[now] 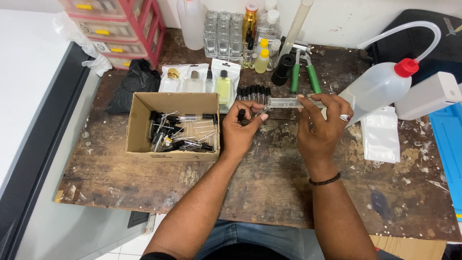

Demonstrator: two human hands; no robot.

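There is one view, from a camera worn on the person's head, looking steeply down and forward over a worn wooden table (269, 188) toward the white wall behind it. It sits close, so both forearms rise from the bottom edge and the left hand (239, 131) and right hand (321, 126) meet near the middle. The table fills most of the picture, with floor showing at the lower left.

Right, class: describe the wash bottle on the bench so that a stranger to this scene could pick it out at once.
Start at the worn wooden bench and look to its right end, just beyond the right hand. There the wash bottle lies tilted, translucent white plastic. Unlike the upright bottles at the back, it has a red cap with a long bent tube arching from it.
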